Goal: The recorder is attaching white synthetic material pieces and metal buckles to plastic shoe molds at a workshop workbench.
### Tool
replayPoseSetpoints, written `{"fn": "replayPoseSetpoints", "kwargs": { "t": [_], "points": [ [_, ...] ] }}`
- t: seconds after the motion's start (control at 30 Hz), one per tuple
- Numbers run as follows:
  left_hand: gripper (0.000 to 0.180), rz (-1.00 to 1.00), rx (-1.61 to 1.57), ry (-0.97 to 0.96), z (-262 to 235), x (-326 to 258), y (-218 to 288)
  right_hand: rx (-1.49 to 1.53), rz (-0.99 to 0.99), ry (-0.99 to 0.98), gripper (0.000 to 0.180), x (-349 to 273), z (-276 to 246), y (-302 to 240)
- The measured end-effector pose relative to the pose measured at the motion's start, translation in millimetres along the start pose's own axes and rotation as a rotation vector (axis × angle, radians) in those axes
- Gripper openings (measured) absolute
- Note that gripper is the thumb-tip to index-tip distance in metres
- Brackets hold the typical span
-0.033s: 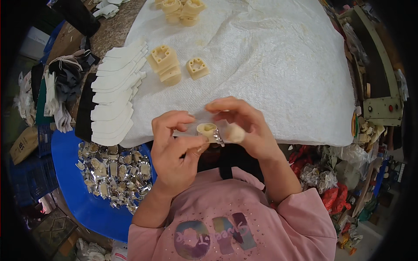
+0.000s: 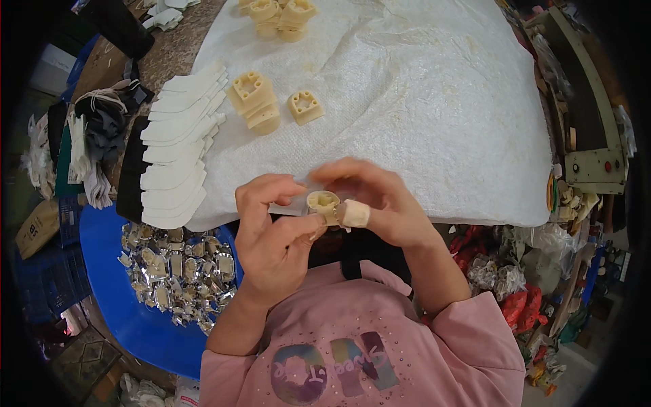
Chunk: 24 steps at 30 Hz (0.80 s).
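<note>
Just below the near edge of the white woven sheet [image 2: 407, 102] covering the surface, your left hand [image 2: 274, 234] and right hand [image 2: 380, 197] together pinch a small cream plastic fitting [image 2: 323, 203]. Farther up the sheet sit blocky cream moulded parts [image 2: 254, 98]. Left of it, flat white pieces [image 2: 180, 136] overlap; a blue tub [image 2: 135, 325] holds shiny foil-like scraps [image 2: 176, 268].

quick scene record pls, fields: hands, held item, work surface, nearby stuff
left hand: pinching the small cream plastic part from the left
right hand: on the same part, one fingertip taped
work surface: white woven sheet
on sheet: cream plastic blocks, row of white flat pieces
left of lap: blue tub of shiny metal pieces
</note>
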<state>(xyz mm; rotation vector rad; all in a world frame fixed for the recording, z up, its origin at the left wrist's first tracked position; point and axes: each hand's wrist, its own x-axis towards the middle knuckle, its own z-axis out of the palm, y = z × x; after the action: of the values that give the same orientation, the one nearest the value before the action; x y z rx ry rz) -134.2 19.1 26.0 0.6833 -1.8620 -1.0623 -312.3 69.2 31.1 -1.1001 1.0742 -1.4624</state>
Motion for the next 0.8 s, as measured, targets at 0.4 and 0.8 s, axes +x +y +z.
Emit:
{"fn": "replayPoseSetpoints", "kwargs": {
  "t": [0.4, 0.8],
  "points": [
    [0.057, -0.386, -0.542, -0.341, 3.9, 0.8, 7.6, -0.444, -0.297, -0.163, 0.044, -1.5, 2.6, -1.9],
    [0.068, -0.340, -0.653, -0.076, 25.9, -9.6, 16.8, 0.189, 0.226, -0.235, 0.024, 0.4, 14.0, 13.1]
  ]
}}
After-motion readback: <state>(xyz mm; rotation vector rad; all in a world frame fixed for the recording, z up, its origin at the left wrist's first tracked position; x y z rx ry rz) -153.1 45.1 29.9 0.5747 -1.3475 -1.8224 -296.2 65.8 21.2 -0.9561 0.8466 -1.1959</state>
